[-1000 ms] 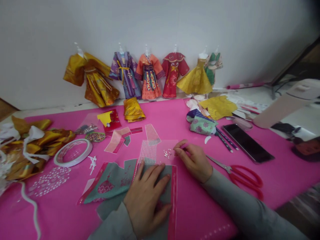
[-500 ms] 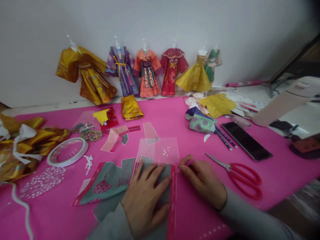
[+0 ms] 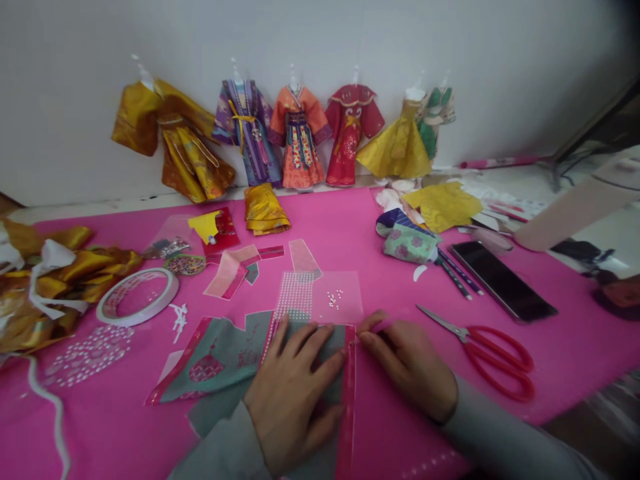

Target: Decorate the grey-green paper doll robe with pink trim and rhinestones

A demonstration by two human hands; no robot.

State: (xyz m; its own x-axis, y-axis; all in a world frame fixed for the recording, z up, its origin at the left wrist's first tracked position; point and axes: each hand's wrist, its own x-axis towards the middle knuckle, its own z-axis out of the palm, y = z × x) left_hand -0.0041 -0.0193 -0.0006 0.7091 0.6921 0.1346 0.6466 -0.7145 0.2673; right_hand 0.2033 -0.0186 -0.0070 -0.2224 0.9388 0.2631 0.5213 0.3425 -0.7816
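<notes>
My left hand [image 3: 297,393] lies flat with its fingers spread on a grey-green doll garment piece [image 3: 220,367] edged in pink-red trim. Beside the garment's right trim, my right hand [image 3: 410,367] is closed in a pinch, its fingertips close to the upper corner; whatever they hold is too small to make out. A clear sheet of pearl beads in rows [image 3: 296,293] lies just beyond my left fingertips, partly over the cloth. Several loose pearl beads [image 3: 334,299] are scattered on the sheet's right part.
Red-handled scissors [image 3: 495,353] and a phone [image 3: 503,280] lie to the right. A tape roll [image 3: 137,297], gold fabric [image 3: 70,267] and a gem sheet [image 3: 93,353] are on the left. Dressed doll forms [image 3: 303,133] stand along the wall. A bottle [image 3: 570,207] stands at the right.
The camera view has shifted slightly, moving the scene a little right and up. Both hands keep nearly the same place on and beside the garment.
</notes>
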